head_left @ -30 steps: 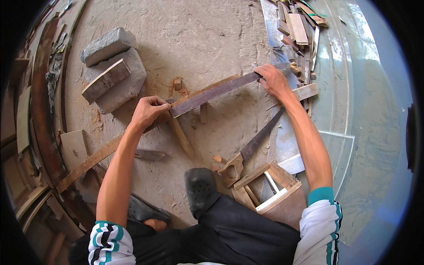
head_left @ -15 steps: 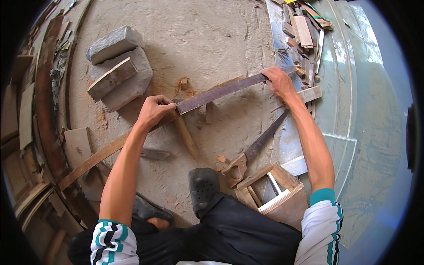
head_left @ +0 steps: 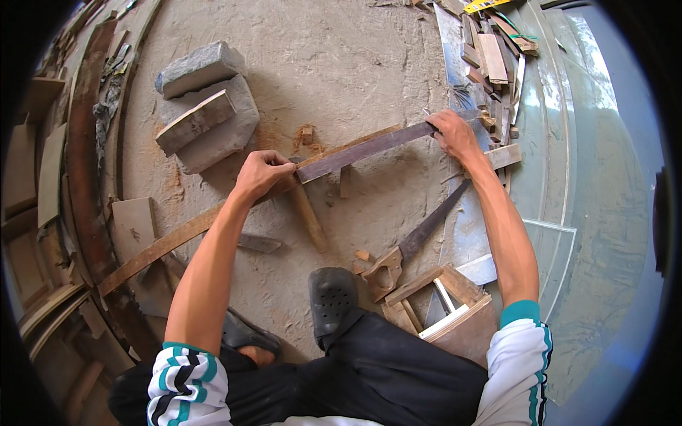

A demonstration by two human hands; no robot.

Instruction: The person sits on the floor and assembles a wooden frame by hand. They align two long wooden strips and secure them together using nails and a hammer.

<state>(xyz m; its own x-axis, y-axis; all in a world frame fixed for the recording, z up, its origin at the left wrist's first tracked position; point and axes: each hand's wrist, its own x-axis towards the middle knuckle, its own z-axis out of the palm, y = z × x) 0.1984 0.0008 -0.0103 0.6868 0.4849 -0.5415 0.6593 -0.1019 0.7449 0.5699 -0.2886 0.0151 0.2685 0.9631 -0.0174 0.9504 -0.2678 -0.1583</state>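
A long thin wooden strip [head_left: 170,242] runs from the lower left up beneath my left hand [head_left: 263,175]. That hand is closed on it, with fingertips at the near end of a dark flat strip [head_left: 362,153]. The dark strip lies along the wooden one, whose lighter edge shows just behind it. My right hand [head_left: 457,136] grips the dark strip toward its far right end, fingers bent over it. A small thin tip shows beside those fingers, too small to name. Below the strips, a hammer [head_left: 308,219] lies with its wooden handle toward me, its head partly hidden.
A handsaw [head_left: 419,238] lies on the floor between my shoe and right forearm. Near my right knee stands a wooden box [head_left: 465,330]. Stone blocks [head_left: 201,69] sit at upper left. Wood offcuts [head_left: 491,58] pile at upper right beside glass sheets [head_left: 600,184]. Boards line the left.
The view has shifted slightly, so the floor items appear a little farther right. Both hands keep their hold, and the two strips stay lined up together.
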